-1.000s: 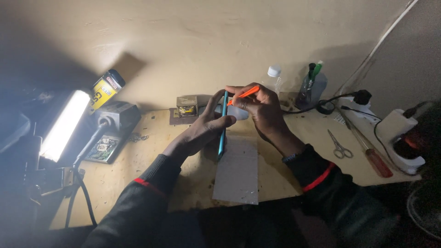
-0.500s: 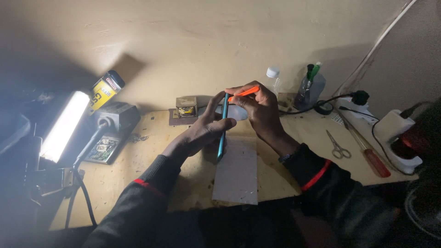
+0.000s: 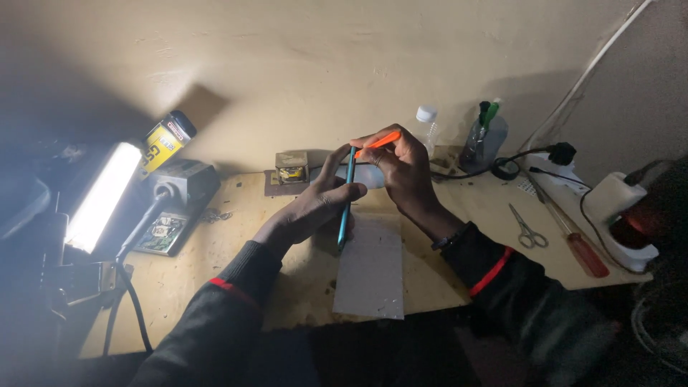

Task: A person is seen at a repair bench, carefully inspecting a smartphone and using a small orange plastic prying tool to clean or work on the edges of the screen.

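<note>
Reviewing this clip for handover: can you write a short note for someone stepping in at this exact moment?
Left hand holds a thin teal-edged phone upright on edge over the grey mat. Right hand grips an orange pry tool, its tip at the phone's top edge. Scissors and a red-handled screwdriver lie unused on the wooden table, to the right. The phone looks still in one piece; no parts lie on the mat. Separating it appears left.

Both hands raised together above the desk.
Left hand (image 3: 315,204) reaches toward one o'clock, fingers curled closed; right hand (image 3: 401,168) angles toward eleven o'clock, fingertips pinched.
</note>
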